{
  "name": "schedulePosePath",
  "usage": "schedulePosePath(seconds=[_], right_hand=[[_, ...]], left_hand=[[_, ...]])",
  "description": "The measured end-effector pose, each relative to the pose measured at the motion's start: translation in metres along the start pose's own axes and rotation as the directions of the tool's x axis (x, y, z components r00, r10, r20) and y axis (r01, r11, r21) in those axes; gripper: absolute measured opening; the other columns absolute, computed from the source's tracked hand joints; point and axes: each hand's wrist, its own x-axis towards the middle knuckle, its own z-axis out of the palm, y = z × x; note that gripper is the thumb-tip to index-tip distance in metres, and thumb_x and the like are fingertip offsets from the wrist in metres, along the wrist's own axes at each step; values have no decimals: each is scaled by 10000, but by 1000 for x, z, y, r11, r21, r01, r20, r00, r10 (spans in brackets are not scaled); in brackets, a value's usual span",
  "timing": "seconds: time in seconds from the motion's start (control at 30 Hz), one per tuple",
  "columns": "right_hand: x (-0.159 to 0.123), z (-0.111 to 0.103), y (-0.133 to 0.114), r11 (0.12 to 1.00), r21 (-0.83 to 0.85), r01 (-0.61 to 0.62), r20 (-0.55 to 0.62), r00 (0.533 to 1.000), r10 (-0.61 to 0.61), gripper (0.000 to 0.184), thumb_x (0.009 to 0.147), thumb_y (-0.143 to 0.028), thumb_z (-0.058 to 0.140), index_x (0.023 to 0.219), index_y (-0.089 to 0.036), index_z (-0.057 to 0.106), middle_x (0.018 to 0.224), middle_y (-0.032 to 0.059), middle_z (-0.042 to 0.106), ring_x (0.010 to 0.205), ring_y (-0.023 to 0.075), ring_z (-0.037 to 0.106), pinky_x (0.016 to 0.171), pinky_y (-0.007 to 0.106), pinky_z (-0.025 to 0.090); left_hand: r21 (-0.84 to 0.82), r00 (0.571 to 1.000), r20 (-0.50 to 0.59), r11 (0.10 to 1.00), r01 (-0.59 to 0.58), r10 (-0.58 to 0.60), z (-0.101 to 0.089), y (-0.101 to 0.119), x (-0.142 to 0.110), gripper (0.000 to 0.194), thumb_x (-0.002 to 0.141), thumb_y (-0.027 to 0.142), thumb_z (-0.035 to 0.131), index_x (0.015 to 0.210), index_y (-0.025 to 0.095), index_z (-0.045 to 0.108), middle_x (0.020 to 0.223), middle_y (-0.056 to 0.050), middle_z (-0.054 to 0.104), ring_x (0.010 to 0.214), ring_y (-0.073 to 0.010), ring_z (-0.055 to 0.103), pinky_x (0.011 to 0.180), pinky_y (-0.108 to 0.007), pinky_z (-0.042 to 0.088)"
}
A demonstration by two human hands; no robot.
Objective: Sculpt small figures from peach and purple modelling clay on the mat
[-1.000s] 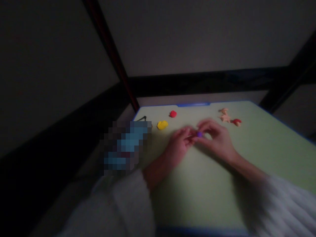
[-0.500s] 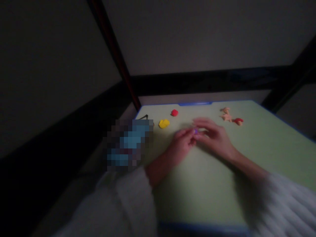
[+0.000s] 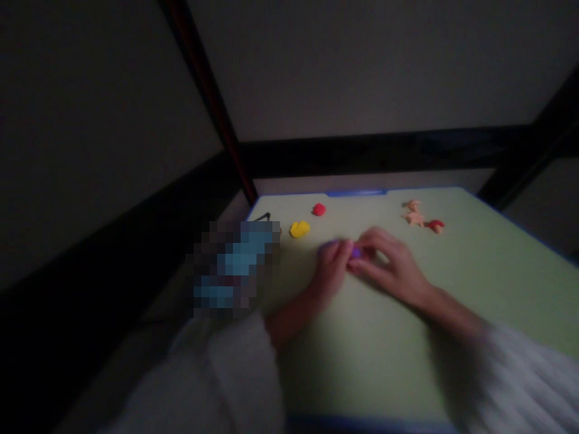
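Above the middle of the pale green table, a purple lump of modelling clay (image 3: pixel 356 252) is held between my two hands, mostly covered by fingers. My left hand (image 3: pixel 332 271) is closed around it from the left, and some purple shows beyond its knuckles. From the right, my right hand (image 3: pixel 398 265) pinches the lump between thumb and fingertips. A yellow clay lump (image 3: pixel 300 229) lies on the table to the left and beyond my left hand, with a smaller red clay lump (image 3: pixel 319 209) farther back.
Toward the back right lie a beige star-shaped piece (image 3: pixel 413 218), a small beige piece (image 3: pixel 413 205) and a mushroom-like piece with a red cap (image 3: pixel 435 226). A blurred-out blue object (image 3: pixel 244 253) is at the table's left side. The table (image 3: pixel 371 355) has a blue edge.
My right hand's fingers have come down and closed onto the purple clay. More purple now shows between the hands. The view has shifted very slightly.
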Motion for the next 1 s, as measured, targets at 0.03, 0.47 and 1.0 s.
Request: schedulePosePath(seconds=[0.03, 0.47, 1.0], right_hand=[[-1, 0, 0, 999, -28, 22, 16, 1000, -22, 100, 829, -288, 595, 842, -190, 605, 749, 31, 564, 678, 153, 518, 609, 281, 424], [-4, 1, 1, 987, -120, -108, 124, 985, 123, 250, 936, -286, 392, 713, -205, 471, 668, -11, 508, 601, 119, 469, 585, 237, 345], [-4, 9, -5, 976, -23, -216, 75, 973, 217, 323, 943, -299, 346, 639, -211, 413, 554, -37, 480, 508, 111, 408, 519, 235, 292]], left_hand=[[24, 1000, -5, 1000, -7, 7, -1, -1, 0, 356, 769, 473, 552, 599, 162, 518, 551, 16, 500, 539, -93, 453, 556, -227, 346], [247, 990, 57, 959, -140, 130, 5, 15, -11, 422, 857, 408, 400, 509, 178, 462, 468, 15, 462, 478, -93, 440, 539, -232, 352], [458, 967, 94, 852, -254, 238, 4, 10, -16, 354, 879, 395, 316, 586, 205, 377, 555, 12, 414, 577, -126, 410, 607, -286, 333]])
